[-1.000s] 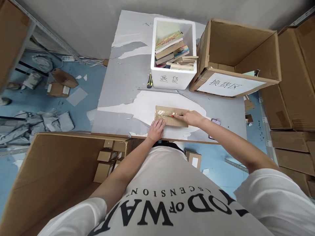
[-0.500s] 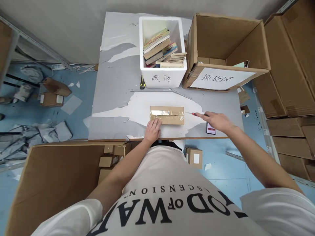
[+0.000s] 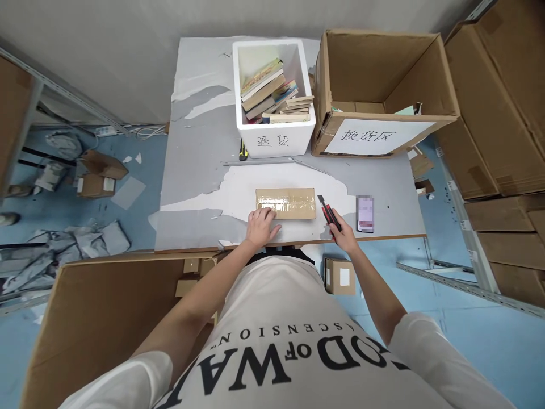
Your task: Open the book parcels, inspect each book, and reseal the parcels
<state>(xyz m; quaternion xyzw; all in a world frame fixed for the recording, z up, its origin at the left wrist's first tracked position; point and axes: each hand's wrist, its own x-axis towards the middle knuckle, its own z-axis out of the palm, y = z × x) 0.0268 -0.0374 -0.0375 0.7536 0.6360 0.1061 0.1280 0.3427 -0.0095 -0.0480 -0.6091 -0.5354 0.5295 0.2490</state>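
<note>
Cutter [image 3: 327,213], partly hidden, is clasped by the right grip [image 3: 343,234]; the unclenched left grip [image 3: 259,227] overlaps a carton [image 3: 287,203].

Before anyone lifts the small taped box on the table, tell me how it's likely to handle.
The small taped box will probably hold its shape, since its edges look straight. The glossy tape across its top may feel slick to the touch. Lying flat and low, it should slide rather than roll or tip if pushed.
</note>
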